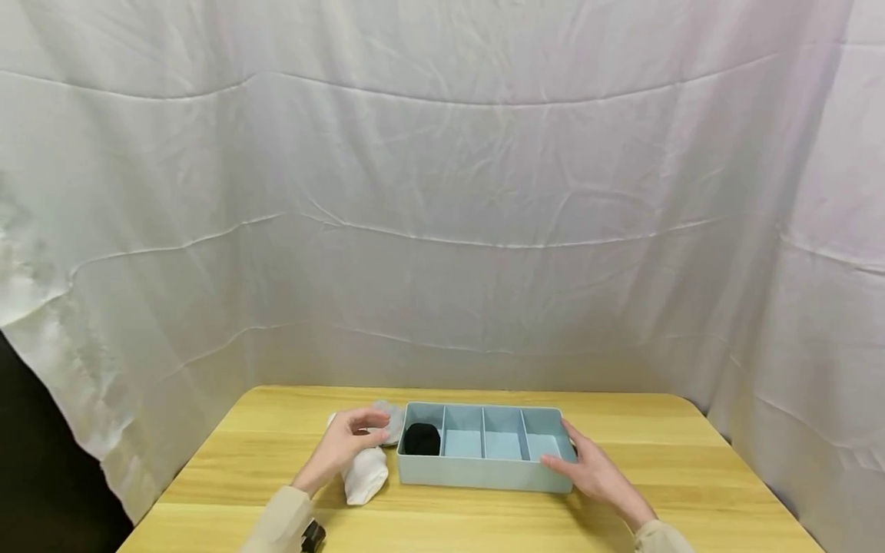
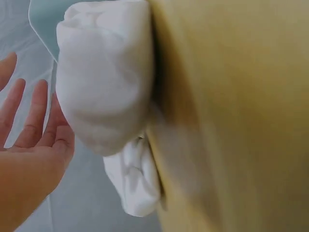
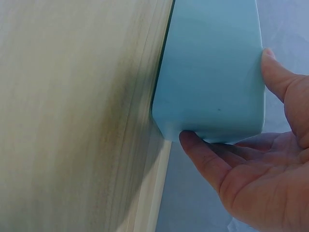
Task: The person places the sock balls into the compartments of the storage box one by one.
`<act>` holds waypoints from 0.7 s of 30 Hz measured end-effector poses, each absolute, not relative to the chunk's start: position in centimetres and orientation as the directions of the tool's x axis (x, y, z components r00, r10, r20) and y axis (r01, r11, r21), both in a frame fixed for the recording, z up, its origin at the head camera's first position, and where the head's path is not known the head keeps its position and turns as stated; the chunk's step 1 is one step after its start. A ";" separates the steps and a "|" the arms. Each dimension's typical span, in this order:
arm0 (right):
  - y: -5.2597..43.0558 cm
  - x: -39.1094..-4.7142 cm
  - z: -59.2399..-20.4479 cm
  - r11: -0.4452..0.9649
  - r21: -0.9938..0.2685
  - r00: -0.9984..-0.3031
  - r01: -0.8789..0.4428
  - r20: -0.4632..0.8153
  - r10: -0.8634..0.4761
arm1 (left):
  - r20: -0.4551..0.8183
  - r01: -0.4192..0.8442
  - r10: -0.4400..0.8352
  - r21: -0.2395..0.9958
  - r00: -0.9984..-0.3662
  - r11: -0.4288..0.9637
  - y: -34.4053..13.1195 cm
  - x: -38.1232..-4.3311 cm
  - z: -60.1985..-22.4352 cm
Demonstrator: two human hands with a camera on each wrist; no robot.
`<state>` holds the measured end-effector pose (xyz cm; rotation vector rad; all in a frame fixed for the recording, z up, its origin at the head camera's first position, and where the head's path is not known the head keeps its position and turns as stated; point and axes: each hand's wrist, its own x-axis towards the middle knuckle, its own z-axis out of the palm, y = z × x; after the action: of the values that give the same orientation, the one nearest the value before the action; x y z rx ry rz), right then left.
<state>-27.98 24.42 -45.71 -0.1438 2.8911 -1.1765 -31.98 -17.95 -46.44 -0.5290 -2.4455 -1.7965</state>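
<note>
A light blue box with several compartments (image 1: 484, 471) stands on the table. In its leftmost compartment sits a black rolled cloth bundle (image 1: 422, 439). My right hand (image 1: 591, 470) grips the box's right end, thumb by the near side and fingers round the end, as the right wrist view shows. My left hand (image 1: 349, 445) hovers beside the box's left end with fingers spread and nothing held. Below and beside it lie a white rolled cloth bundle (image 1: 365, 478) and a light grey one (image 1: 391, 424). In the left wrist view a bundle (image 2: 106, 72) partly covers the fingers.
The other compartments (image 1: 503, 438) of the box show bare floors. A wooden table (image 1: 525, 522) carries everything, its rounded far edge close to a pale curtain (image 1: 442, 292). A small black object (image 1: 313, 535) shows by the left sleeve.
</note>
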 end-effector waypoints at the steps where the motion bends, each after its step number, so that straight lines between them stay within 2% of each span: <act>1: 24.4 -28.0 -45.7 0.714 -0.695 -0.995 -0.081 0.019 -0.094 | 0.237 0.296 0.234 0.919 -0.943 0.260 -18.2 -31.9 -46.5; 7: 24.3 -28.2 -45.5 0.715 -0.693 -0.994 -0.091 0.025 -0.102 | 0.179 0.237 0.238 0.939 -0.955 0.248 -19.5 -31.3 -46.8; 14: 24.4 -28.1 -45.7 0.718 -0.691 -0.995 -0.083 0.019 -0.097 | 0.121 0.229 0.371 0.938 -0.921 0.262 -20.5 -31.2 -46.9; 21: 24.5 -28.1 -45.7 0.715 -0.693 -0.994 -0.091 0.023 -0.104 | 0.057 0.197 0.451 0.943 -0.891 0.269 -21.0 -31.0 -47.0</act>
<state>-28.14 24.45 -45.71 -0.1650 2.8931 -1.1672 -31.00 -21.04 -47.00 -0.6952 -2.6712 -1.9254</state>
